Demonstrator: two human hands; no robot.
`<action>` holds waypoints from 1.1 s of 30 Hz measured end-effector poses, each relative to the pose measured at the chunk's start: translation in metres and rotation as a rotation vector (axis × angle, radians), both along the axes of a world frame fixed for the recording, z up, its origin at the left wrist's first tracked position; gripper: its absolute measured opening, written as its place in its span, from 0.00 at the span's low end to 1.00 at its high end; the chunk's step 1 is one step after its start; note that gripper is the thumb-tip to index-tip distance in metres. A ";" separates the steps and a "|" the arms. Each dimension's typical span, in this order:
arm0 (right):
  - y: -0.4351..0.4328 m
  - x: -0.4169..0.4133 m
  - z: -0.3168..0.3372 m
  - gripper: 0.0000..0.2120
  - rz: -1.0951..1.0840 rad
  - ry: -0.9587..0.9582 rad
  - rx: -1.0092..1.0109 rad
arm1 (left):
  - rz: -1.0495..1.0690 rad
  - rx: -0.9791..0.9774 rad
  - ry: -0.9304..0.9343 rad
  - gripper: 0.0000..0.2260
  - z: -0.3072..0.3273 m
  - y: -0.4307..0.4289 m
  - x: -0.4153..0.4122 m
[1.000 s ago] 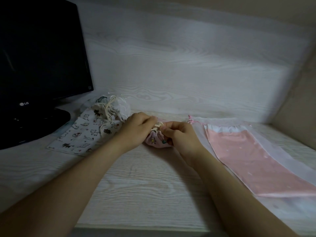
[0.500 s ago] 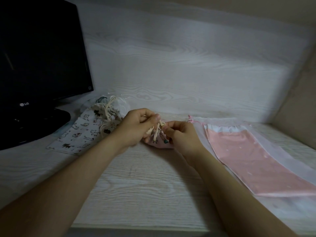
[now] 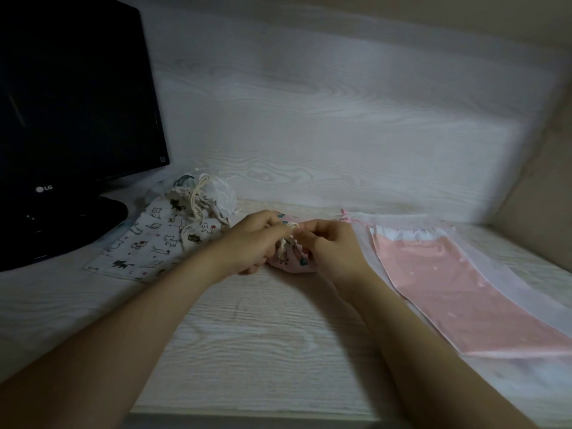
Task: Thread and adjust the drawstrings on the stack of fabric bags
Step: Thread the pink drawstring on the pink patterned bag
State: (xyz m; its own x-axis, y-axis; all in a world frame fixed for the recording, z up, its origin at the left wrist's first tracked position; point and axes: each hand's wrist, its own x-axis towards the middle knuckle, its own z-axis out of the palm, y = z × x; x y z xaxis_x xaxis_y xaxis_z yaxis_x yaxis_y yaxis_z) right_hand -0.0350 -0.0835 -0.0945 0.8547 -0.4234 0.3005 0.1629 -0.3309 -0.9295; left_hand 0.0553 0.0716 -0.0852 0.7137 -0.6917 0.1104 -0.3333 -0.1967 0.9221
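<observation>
Pinching the cream drawstring point(image 3: 284, 244) of a small pink printed pouch point(image 3: 294, 263) at mid-frame, a person's left hand point(image 3: 253, 243) and right hand point(image 3: 331, 246) meet above the pale wood-grain desk point(image 3: 247, 335), fingers of both curled on the cord. Cat-print fabric bags point(image 3: 148, 243) lie left of the hands, a flat pink bag point(image 3: 448, 289) lies at right, and a dark LG monitor point(image 3: 71, 103) fills the upper left.
</observation>
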 end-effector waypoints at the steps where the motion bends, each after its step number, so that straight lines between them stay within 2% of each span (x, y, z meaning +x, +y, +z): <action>1: 0.000 0.000 0.000 0.07 0.000 -0.007 0.005 | -0.002 0.004 -0.072 0.11 -0.002 0.000 0.001; 3: 0.001 0.000 0.001 0.07 -0.005 -0.018 0.012 | 0.001 -0.022 -0.230 0.10 -0.004 0.001 0.002; 6: 0.000 0.001 0.000 0.08 -0.024 -0.030 -0.019 | 0.023 -0.092 -0.286 0.07 -0.005 0.003 0.009; 9: 0.000 0.002 -0.002 0.07 -0.015 -0.023 -0.040 | 0.058 -0.148 -0.205 0.05 -0.005 0.004 0.011; 12: 0.001 0.000 -0.002 0.06 -0.006 -0.019 -0.052 | 0.083 -0.176 -0.176 0.08 -0.002 0.005 0.010; 17: 0.000 0.002 -0.004 0.05 -0.004 -0.014 -0.130 | 0.018 -0.016 0.016 0.11 0.002 0.001 0.006; 20: -0.001 0.002 -0.005 0.05 -0.004 -0.014 -0.136 | 0.002 -0.020 0.027 0.15 0.003 0.002 0.007; 26: -0.003 -0.001 -0.004 0.05 0.104 -0.028 0.041 | 0.116 -0.050 0.002 0.22 -0.001 0.003 0.011; 30: -0.006 0.001 -0.003 0.05 0.137 -0.063 0.219 | 0.194 0.011 -0.047 0.25 -0.004 0.003 0.015; 33: -0.007 0.003 -0.005 0.05 0.148 -0.059 0.277 | 0.201 -0.012 -0.065 0.24 -0.007 0.003 0.018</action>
